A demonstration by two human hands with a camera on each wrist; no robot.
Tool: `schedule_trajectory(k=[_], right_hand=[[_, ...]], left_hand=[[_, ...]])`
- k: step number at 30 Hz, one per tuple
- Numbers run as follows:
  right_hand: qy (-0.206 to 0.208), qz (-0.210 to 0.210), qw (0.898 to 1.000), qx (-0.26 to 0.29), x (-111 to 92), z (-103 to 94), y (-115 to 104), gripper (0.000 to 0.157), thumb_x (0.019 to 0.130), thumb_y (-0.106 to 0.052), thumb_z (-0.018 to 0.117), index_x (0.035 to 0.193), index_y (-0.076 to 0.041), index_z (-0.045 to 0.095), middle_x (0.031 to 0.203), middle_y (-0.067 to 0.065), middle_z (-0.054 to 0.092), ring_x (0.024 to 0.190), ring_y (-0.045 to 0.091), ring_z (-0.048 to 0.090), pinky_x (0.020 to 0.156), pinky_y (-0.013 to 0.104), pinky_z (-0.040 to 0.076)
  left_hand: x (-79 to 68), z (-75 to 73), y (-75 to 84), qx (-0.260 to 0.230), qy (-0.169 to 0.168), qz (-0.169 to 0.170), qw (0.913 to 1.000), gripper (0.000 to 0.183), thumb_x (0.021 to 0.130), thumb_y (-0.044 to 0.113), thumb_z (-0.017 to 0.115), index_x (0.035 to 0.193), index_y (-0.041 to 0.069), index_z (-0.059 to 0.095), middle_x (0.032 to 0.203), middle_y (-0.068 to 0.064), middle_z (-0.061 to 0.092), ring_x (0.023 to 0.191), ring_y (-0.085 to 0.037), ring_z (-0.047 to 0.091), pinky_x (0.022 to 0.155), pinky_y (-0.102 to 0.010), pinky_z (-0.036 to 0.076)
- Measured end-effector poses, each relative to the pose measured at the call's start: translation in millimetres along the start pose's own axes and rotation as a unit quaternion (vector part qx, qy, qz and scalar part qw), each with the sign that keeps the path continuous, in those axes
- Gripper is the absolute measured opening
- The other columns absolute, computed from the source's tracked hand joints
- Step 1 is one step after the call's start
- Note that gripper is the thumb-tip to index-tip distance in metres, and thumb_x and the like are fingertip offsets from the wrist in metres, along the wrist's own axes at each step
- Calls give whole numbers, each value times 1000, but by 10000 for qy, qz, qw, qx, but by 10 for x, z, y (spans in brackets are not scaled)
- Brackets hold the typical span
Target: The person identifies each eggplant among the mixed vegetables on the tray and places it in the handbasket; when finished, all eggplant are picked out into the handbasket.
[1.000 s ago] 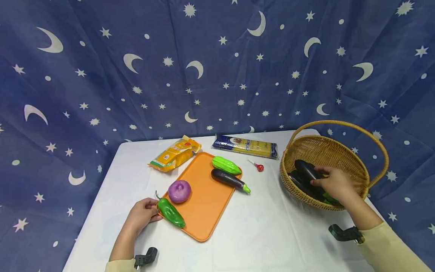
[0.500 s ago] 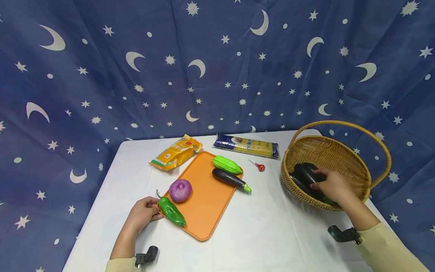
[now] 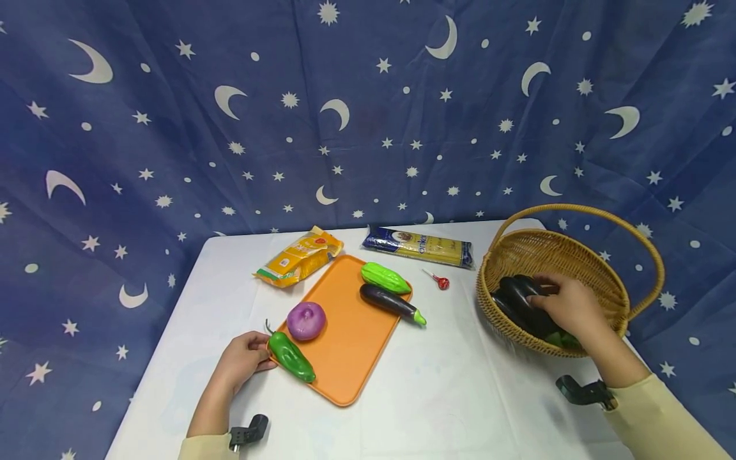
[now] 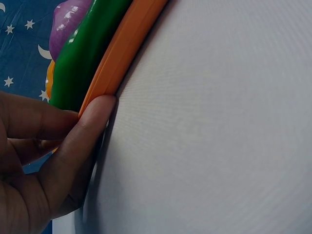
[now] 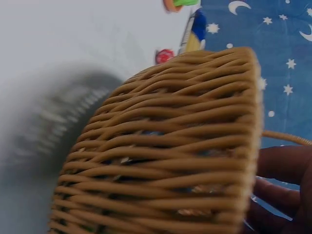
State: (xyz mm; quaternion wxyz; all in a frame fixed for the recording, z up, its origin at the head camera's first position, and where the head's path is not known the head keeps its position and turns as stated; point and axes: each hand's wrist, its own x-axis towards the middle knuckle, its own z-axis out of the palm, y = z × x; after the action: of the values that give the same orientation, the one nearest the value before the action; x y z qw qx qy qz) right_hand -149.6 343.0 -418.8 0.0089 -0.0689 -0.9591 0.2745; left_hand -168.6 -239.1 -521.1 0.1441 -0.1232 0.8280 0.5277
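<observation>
With thumb and fingers, my left hand point(image 3: 241, 360) pinches the left edge of an orange tray point(image 3: 344, 391), seen close up in the left wrist view. On the tray lie a green pepper point(image 3: 292, 359) by that hand, a purple onion point(image 3: 306, 321), a long eggplant point(image 3: 386, 300) and a bright green ridged vegetable point(image 3: 384, 277). My right hand point(image 3: 574, 310) reaches into a wicker basket point(image 3: 604, 281) and holds a dark eggplant point(image 3: 517, 297), which lies against other dark eggplant shapes. In the right wrist view the basket wall hides the fingertips and what they hold.
An orange packet point(image 3: 300, 257) lies behind the tray's left side. A blue and yellow spaghetti pack point(image 3: 418, 246) sits at the back, with a red lollipop point(image 3: 441, 282) in front. The basket's tall handle point(image 3: 627, 223) arches at the right.
In the basket, the eggplant at my right hand has shifted among the other dark shapes, and that hand has moved slightly up. My left hand stays at the tray edge.
</observation>
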Motion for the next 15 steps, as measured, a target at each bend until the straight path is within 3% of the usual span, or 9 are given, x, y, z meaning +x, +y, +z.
schedule_trajectory(k=[8, 15], right_hand=[[348, -318, 9988, 138, -4, -46, -266, 59, 92, -28, 73, 141, 0, 54, 133, 31, 56, 118, 52, 53, 86, 64, 53], [442, -467, 9975, 304, 18, -27, -500, 58, 92, -23, 72, 142, -2, 53, 138, 28, 54, 122, 51, 51, 91, 65, 50]], left_hand=[[0, -5, -15, -83, -7, -16, 10000, 30, 93, -6, 54, 122, -10, 57, 99, -18, 57, 76, -18, 66, 67, -29, 64], [3, -10, -23, -138, -35, 9, 9999, 30, 92, -7, 55, 122, -10, 57, 98, -18, 59, 74, -18, 66, 67, -29, 63]])
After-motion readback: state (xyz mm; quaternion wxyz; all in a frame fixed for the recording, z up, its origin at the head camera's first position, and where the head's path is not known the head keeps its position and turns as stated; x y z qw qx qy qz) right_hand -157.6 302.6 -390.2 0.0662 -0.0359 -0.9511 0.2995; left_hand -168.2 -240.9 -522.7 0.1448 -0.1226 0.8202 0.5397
